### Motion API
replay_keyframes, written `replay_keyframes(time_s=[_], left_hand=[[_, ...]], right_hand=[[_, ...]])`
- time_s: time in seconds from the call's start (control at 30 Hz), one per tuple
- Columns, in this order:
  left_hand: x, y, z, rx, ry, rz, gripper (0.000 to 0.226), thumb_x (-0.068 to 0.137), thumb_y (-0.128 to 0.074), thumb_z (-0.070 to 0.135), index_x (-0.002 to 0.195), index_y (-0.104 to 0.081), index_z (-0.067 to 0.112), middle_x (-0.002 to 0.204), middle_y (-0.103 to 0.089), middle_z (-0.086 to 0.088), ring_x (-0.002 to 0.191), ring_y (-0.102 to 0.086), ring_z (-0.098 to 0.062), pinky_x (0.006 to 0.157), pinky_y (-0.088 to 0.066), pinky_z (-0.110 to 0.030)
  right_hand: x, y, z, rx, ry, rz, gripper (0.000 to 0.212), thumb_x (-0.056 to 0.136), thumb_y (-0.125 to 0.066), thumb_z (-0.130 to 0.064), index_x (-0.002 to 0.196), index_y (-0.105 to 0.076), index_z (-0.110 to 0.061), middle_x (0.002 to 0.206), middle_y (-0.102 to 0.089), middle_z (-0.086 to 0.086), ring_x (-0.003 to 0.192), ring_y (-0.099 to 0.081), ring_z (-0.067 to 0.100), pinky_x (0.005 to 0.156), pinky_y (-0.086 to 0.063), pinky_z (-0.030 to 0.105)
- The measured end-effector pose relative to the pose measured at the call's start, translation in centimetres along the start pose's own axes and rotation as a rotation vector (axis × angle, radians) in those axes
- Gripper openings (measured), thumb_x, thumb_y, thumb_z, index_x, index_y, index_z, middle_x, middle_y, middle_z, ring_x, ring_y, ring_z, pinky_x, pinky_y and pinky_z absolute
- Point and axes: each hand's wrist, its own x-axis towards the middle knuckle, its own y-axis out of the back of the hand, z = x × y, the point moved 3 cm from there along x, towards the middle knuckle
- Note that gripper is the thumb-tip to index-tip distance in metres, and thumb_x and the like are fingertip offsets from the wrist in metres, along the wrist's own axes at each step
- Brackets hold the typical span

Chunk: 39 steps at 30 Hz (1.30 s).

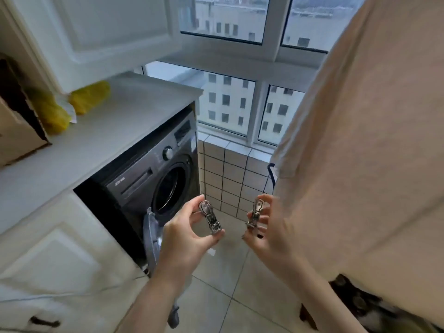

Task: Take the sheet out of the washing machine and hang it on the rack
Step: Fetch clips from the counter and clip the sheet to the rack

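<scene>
Sheet of pale peach-beige cloth (360,140) hangs down the right side of my view, draped from above the frame, its lower edge ending above a dark patterned cloth (355,301) by the tiled floor (228,296). I cannot see what carries it. A thin blue-black wire loop (271,173) shows just beside its left edge.

Both hands are raised in front of me, near the sheet. My left hand (189,234) pinches a shiny metal clothes peg (210,218) between thumb and curled fingers. My right hand (269,227) grips a second metal clothes peg (255,213), held upright, fingers curled round it, close to the sheet's edge.

Behind the hands stands the dark grey front-loading washing machine (149,179), set under a white surface (96,131), its round door (152,239) swung open. On the surface lie two yellow plastic bags (72,102) and a brown cardboard box (16,133). White cabinet doors (48,260) sit below, and a white-framed window (240,68) faces a pale building
</scene>
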Motion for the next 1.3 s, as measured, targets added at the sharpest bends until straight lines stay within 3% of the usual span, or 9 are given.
replay_keyframes(time_s=[0.1,0.43,0.6,0.67,0.77,0.9,1.07,1.2,1.3], left_hand=[[-1.4,-3.8,2.4,-0.012,-0.042,-0.076,0.078,0.054,-0.089,0.033,0.125,-0.055,0.031,0.114,-0.065,0.015,0.106,-0.059,0.007,0.093,-0.047,-0.014],[-8.5,-17.5,12.4,-0.016,-0.150,-0.111,0.069,0.057,-0.088,0.032,0.118,-0.056,0.029,0.106,-0.062,0.022,0.103,-0.056,0.012,0.085,-0.045,-0.006],[-10.2,-23.4,17.3,-0.016,-0.200,-0.088,0.072,0.058,-0.090,0.026,0.120,-0.055,0.030,0.109,-0.066,0.015,0.105,-0.062,-0.002,0.090,-0.052,-0.024],[-10.4,-25.2,19.4,-0.021,-0.225,-0.083,0.076,0.058,-0.090,0.025,0.123,-0.052,0.035,0.110,-0.064,0.017,0.104,-0.061,0.002,0.090,-0.051,-0.023],[-10.0,-27.0,22.5,-0.029,-0.270,-0.089,0.084,0.060,-0.089,0.023,0.129,-0.046,0.041,0.109,-0.060,0.024,0.104,-0.058,0.008,0.089,-0.046,-0.014],[-7.6,-28.5,25.9,-0.034,-0.325,-0.120,0.073,0.060,-0.089,0.022,0.123,-0.054,0.039,0.111,-0.066,0.009,0.105,-0.060,-0.001,0.087,-0.043,-0.010],[-2.5,-29.2,30.8,-0.032,-0.452,-0.097,0.071,0.059,-0.089,0.028,0.120,-0.054,0.038,0.110,-0.064,0.015,0.102,-0.060,0.005,0.092,-0.045,-0.016],[1.7,-28.7,35.1,0.018,-0.588,-0.046,0.070,0.060,-0.089,0.030,0.120,-0.054,0.036,0.106,-0.061,0.021,0.092,-0.054,0.021,0.080,-0.035,0.004],[5.0,-28.0,38.3,0.057,-0.690,-0.016,0.070,0.060,-0.088,0.032,0.122,-0.055,0.031,0.111,-0.058,0.017,0.091,-0.053,0.019,0.082,-0.039,0.000]], right_hand=[[-2.3,3.8,2.4,-0.075,-0.038,0.009,0.067,0.071,-0.074,-0.011,0.114,-0.031,-0.038,0.091,-0.059,-0.013,0.086,-0.058,-0.004,0.070,-0.046,0.009],[-11.4,19.4,9.3,-0.074,-0.111,0.048,0.059,0.073,-0.079,-0.032,0.114,-0.037,-0.034,0.105,-0.056,-0.015,0.097,-0.057,0.000,0.081,-0.050,0.020],[-14.3,27.6,12.2,-0.119,-0.108,0.069,0.061,0.077,-0.076,-0.019,0.124,-0.040,-0.031,0.109,-0.056,-0.010,0.098,-0.058,0.004,0.082,-0.053,0.025],[-14.7,30.5,13.0,-0.129,-0.095,0.091,0.063,0.077,-0.074,-0.013,0.126,-0.038,-0.031,0.110,-0.056,-0.008,0.099,-0.059,0.006,0.083,-0.054,0.028],[-14.4,34.2,13.9,-0.147,-0.071,0.127,0.072,0.075,-0.076,-0.013,0.130,-0.034,-0.036,0.104,-0.054,-0.014,0.097,-0.058,0.004,0.081,-0.053,0.024],[-12.8,38.6,14.6,-0.190,-0.047,0.157,0.065,0.075,-0.077,-0.012,0.125,-0.042,-0.034,0.104,-0.055,-0.015,0.098,-0.057,0.000,0.077,-0.048,0.012],[-9.0,43.2,14.0,-0.261,0.007,0.246,0.058,0.075,-0.078,-0.017,0.119,-0.045,-0.032,0.103,-0.057,-0.014,0.097,-0.059,0.001,0.082,-0.052,0.022],[-5.1,46.5,11.8,-0.396,0.080,0.288,0.064,0.068,-0.080,-0.042,0.120,-0.045,-0.030,0.112,-0.057,-0.015,0.103,-0.054,0.004,0.085,-0.047,0.028],[-1.5,49.2,9.0,-0.492,0.163,0.347,0.068,0.066,-0.081,-0.044,0.123,-0.049,-0.026,0.115,-0.057,-0.013,0.104,-0.055,0.009,0.084,-0.045,0.027]])
